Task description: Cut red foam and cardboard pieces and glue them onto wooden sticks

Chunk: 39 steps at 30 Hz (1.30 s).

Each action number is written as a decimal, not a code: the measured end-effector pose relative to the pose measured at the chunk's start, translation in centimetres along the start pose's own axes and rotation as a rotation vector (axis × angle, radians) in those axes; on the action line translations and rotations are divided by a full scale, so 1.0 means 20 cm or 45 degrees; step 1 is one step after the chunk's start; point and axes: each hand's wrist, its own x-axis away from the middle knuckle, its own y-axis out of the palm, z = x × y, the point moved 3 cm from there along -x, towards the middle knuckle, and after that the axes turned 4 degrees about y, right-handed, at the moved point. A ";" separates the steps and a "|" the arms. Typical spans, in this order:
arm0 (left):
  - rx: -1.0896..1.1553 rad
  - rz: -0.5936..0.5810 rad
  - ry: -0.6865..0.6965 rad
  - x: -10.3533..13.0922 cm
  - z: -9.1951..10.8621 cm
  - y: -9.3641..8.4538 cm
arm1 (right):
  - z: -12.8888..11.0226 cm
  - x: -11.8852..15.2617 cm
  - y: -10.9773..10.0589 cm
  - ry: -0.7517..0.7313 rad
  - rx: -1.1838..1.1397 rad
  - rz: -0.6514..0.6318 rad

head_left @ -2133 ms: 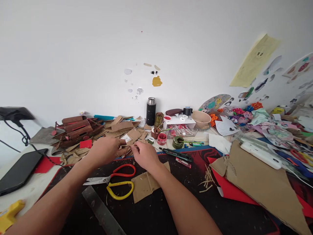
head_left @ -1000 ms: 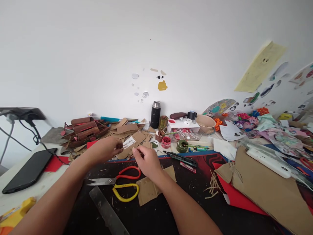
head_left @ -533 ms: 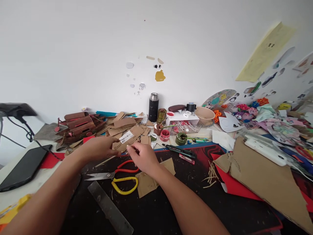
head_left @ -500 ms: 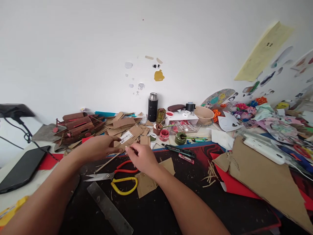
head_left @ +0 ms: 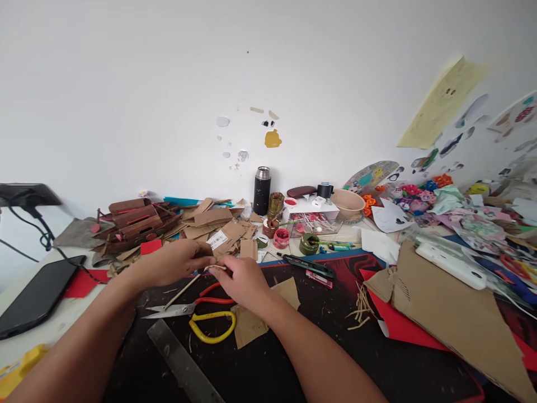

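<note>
My left hand (head_left: pixel 174 262) and my right hand (head_left: pixel 246 281) meet at the fingertips above the dark mat. Between them is a thin tan strip (head_left: pixel 217 267), pinched by both hands; its kind is too small to make out. Below my left hand a thin wooden stick (head_left: pixel 183 291) lies slanting behind the scissors (head_left: pixel 184 309). These scissors lie with blades apart, one handle red and one yellow. A piece of cardboard (head_left: pixel 247 330) rests partly under my right forearm. Nearer to me is a clear ruler (head_left: pixel 180 358).
Cardboard scraps (head_left: pixel 213 217) and a brown model boat (head_left: pixel 138 224) stand at the back left. A black flask (head_left: pixel 262 193), paint jars (head_left: pixel 309 243) and a utility knife (head_left: pixel 308 264) are beyond my hands. A large cardboard sheet (head_left: pixel 453 313) lies right, a phone (head_left: pixel 42 294) left.
My hands have come together, fingertips now meeting around the tan strip. The left hand moved slightly right, its fingers closing. The view has tilted up slightly.
</note>
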 end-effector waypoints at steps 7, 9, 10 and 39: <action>0.196 -0.169 -0.002 0.02 0.05 -0.02 | 0.00 0.00 0.00 0.000 0.032 -0.020; 0.186 -0.182 -0.015 0.02 0.05 -0.02 | 0.00 0.00 0.00 -0.001 0.030 -0.014; 0.169 -0.188 -0.026 0.02 0.05 -0.02 | 0.01 0.00 0.00 0.002 0.035 -0.011; 0.428 -0.067 0.051 0.06 0.09 -0.08 | 0.08 -0.04 -0.01 0.187 -0.734 -0.056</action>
